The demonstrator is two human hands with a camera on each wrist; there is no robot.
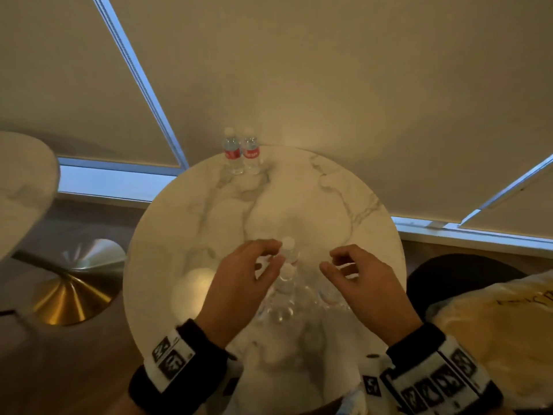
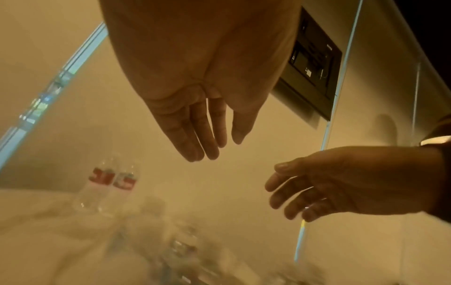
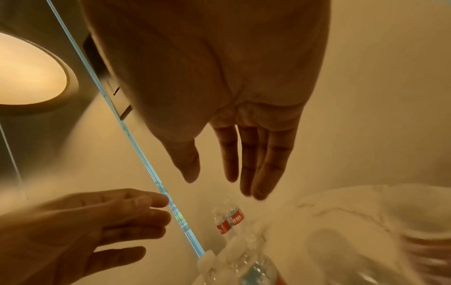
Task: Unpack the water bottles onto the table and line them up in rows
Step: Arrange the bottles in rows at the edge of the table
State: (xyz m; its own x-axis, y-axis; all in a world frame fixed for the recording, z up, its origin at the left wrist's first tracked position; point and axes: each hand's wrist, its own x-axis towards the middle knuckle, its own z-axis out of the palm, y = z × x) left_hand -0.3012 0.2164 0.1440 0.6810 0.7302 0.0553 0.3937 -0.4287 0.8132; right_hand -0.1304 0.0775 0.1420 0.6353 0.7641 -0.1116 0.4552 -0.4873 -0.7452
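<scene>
Two clear water bottles with red labels (image 1: 241, 152) stand side by side at the far edge of the round marble table (image 1: 344, 187); they also show blurred in the left wrist view (image 2: 111, 181) and the right wrist view (image 3: 229, 219). A plastic-wrapped pack of bottles (image 1: 287, 292) sits near the table's middle, white caps up. My left hand (image 1: 254, 265) hovers just left of the pack's top, fingers loosely bent and empty. My right hand (image 1: 347, 268) hovers just right of it, also empty. Both wrist views show relaxed fingers (image 2: 202, 135) (image 3: 246, 164) holding nothing.
A second marble table (image 1: 24, 181) on a brass base (image 1: 68, 298) stands to the left. A yellow-beige cushion (image 1: 493, 324) and a dark seat (image 1: 454, 274) lie at the right. Drawn window blinds (image 1: 329, 70) fill the background.
</scene>
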